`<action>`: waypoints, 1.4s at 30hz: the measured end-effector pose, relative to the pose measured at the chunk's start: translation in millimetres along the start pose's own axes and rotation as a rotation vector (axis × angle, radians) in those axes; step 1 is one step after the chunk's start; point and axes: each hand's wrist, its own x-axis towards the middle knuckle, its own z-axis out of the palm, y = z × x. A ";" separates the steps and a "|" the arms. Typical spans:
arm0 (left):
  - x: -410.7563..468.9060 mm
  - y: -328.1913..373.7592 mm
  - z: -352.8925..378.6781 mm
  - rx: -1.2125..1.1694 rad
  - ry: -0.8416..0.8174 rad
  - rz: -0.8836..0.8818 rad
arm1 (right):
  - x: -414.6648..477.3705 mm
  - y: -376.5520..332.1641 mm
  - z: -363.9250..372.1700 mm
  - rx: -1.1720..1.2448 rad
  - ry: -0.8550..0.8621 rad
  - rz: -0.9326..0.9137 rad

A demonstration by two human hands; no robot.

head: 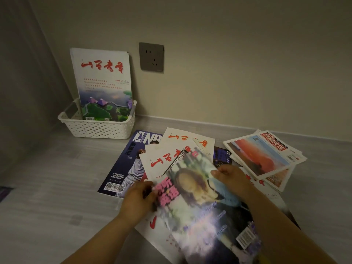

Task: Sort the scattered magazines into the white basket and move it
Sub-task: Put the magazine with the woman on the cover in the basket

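A white perforated basket (99, 128) stands at the back left against the wall, with one white magazine with red characters (102, 80) upright inside it. Several magazines lie scattered on the grey surface: a dark blue basketball magazine (125, 164), white ones with red titles (171, 149), and a small stack with a red sunset cover (266, 155). A blurred glossy magazine with a portrait cover (202, 206) is lifted over the pile. My left hand (137, 201) grips its left edge, and my right hand (232, 178) holds its right edge.
A grey wall socket (151, 57) sits on the back wall to the right of the basket. A side wall closes the left. A purple item (4, 193) shows at the left edge. Bare grey surface (57, 187) stretches between the basket and my arms.
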 end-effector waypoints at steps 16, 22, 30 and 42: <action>50.5 21.5 -61.8 -0.327 -0.058 -0.022 | 51.3 -88.9 -3.0 0.469 0.335 -0.086; 92.7 44.9 -136.4 -0.663 0.021 -0.052 | 91.8 -159.5 11.7 0.605 0.440 -0.139; 174.2 30.6 -232.5 -0.484 0.250 0.109 | 161.6 -256.2 43.3 0.657 0.353 -0.231; 298.9 -8.0 -317.5 -0.401 0.472 0.169 | 253.6 -316.6 109.9 0.588 0.314 -0.281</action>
